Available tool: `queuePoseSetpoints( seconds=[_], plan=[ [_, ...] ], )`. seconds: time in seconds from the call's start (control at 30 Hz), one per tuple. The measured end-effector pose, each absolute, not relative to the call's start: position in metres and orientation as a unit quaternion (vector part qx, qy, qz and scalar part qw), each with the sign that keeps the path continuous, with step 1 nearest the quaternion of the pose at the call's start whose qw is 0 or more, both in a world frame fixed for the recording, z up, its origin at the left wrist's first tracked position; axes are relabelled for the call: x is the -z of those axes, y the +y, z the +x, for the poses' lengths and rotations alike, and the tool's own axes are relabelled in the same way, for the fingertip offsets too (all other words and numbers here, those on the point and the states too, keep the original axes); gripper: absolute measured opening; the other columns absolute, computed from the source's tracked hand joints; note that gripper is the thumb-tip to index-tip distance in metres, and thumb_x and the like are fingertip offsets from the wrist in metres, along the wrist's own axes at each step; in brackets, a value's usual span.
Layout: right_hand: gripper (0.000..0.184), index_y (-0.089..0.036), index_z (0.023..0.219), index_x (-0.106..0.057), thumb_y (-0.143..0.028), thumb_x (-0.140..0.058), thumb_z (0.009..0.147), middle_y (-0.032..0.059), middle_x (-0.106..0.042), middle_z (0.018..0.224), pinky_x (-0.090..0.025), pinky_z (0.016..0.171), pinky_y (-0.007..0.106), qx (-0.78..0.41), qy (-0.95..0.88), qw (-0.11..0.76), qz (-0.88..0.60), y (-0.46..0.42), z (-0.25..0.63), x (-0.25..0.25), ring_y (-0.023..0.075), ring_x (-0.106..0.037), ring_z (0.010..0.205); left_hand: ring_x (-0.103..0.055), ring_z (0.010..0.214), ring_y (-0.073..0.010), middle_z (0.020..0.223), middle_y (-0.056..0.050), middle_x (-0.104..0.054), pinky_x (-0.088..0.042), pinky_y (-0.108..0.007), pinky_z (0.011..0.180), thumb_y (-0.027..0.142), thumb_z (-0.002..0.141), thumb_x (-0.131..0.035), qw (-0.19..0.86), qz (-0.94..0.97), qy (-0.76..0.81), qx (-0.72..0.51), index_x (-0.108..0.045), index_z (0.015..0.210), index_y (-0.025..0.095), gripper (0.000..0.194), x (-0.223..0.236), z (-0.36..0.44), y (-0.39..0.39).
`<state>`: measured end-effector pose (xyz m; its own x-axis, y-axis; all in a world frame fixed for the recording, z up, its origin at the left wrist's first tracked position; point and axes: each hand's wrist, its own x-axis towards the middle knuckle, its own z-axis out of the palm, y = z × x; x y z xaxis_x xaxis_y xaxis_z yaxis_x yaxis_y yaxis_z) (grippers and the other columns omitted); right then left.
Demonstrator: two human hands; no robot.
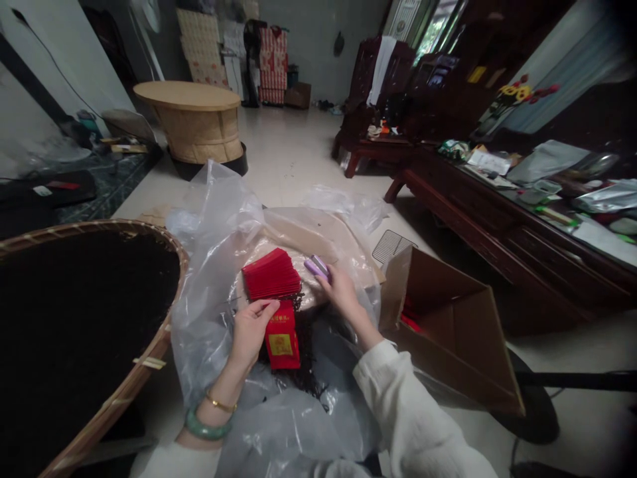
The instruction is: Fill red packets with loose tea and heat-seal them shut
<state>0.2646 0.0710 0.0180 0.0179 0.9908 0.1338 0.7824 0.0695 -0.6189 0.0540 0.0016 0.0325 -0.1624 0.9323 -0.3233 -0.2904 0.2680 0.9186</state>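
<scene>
My left hand [252, 325] pinches the top edge of a red pouch [283, 345] with gold lettering and a yellow label. The pouch hangs upright over dark, loose leaf-like bits [311, 362] inside a large clear plastic bag [209, 292]. My right hand [341, 289] is closed around a small purple and grey stapler-like tool [317, 267], held apart from the pouch, up and to its right. Just beyond my left hand lies a fanned stack of flat red pouches [271, 273], on a pale surface within the bag.
On the left is a wide woven tray [172, 332] full of dark material. An open cardboard box [458, 338] with red items inside stands to the right. Farther off are a round wooden-topped basket stand [199, 126] and a cluttered dark wooden table [478, 219].
</scene>
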Motion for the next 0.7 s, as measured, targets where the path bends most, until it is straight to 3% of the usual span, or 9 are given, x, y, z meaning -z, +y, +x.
queuePoseSetpoints(
  seconds=[0.1,0.2,0.3,0.43,0.63,0.7],
  plan=[
    [0.027,-0.013,0.109,-0.066,-0.027,-0.063,0.086,0.0159,-0.069,0.101,-0.046,0.086,0.041,-0.173,-0.662,0.276,-0.675,0.072,0.259,-0.013,0.0276,-0.060,0.095,-0.062,0.052,-0.0143,0.061,-0.002,-0.072,-0.051,-0.025,0.052,0.051,0.052,-0.083,0.574,0.304,0.549,-0.526,-0.072,0.070,0.015,0.042,-0.033,0.055,0.000],
    [0.024,-0.016,0.107,-0.068,-0.030,-0.062,0.087,0.0139,-0.069,0.106,-0.045,0.090,0.041,-0.191,-0.672,0.348,-0.625,0.055,0.242,-0.024,0.0264,-0.060,0.101,-0.062,0.054,-0.0149,0.062,-0.001,-0.071,-0.050,-0.025,0.052,0.050,0.053,-0.082,0.571,0.315,0.551,-0.521,-0.073,0.070,0.015,0.040,-0.035,0.056,0.000],
    [0.018,-0.019,0.091,-0.072,-0.035,-0.067,0.085,0.0069,-0.072,0.089,-0.049,0.080,0.033,-0.308,-0.717,0.384,-0.493,0.032,0.220,-0.039,0.0206,-0.063,0.085,-0.063,0.055,-0.0152,0.062,-0.001,-0.071,-0.050,-0.025,0.053,0.051,0.052,-0.083,0.571,0.326,0.547,-0.518,-0.072,0.069,0.015,0.042,-0.037,0.057,0.001],
    [0.023,-0.017,0.070,-0.070,-0.034,-0.065,0.085,0.0043,-0.070,0.072,-0.048,0.067,0.029,-0.369,-0.678,0.410,-0.486,0.014,0.204,-0.046,0.0171,-0.062,0.068,-0.062,0.054,-0.0138,0.059,-0.001,-0.070,-0.050,-0.024,0.054,0.050,0.049,-0.084,0.581,0.313,0.540,-0.523,-0.069,0.069,0.014,0.043,-0.040,0.053,0.000],
    [0.021,-0.018,0.090,-0.073,-0.036,-0.064,0.083,0.0057,-0.072,0.083,-0.049,0.068,0.029,-0.372,-0.693,0.395,-0.474,0.009,0.207,-0.044,0.0181,-0.063,0.073,-0.058,0.050,-0.0119,0.056,0.001,-0.067,-0.047,-0.023,0.051,0.047,0.057,-0.080,0.514,0.377,0.545,-0.545,-0.068,0.064,0.016,0.034,-0.040,0.047,-0.001],
    [0.019,-0.018,0.087,-0.072,-0.034,-0.064,0.083,0.0053,-0.071,0.080,-0.048,0.069,0.029,-0.347,-0.700,0.399,-0.479,0.007,0.207,-0.045,0.0179,-0.062,0.072,-0.058,0.051,-0.0124,0.057,0.000,-0.068,-0.047,-0.023,0.051,0.047,0.057,-0.080,0.503,0.390,0.545,-0.546,-0.068,0.063,0.017,0.033,-0.040,0.047,0.000]
  ],
)
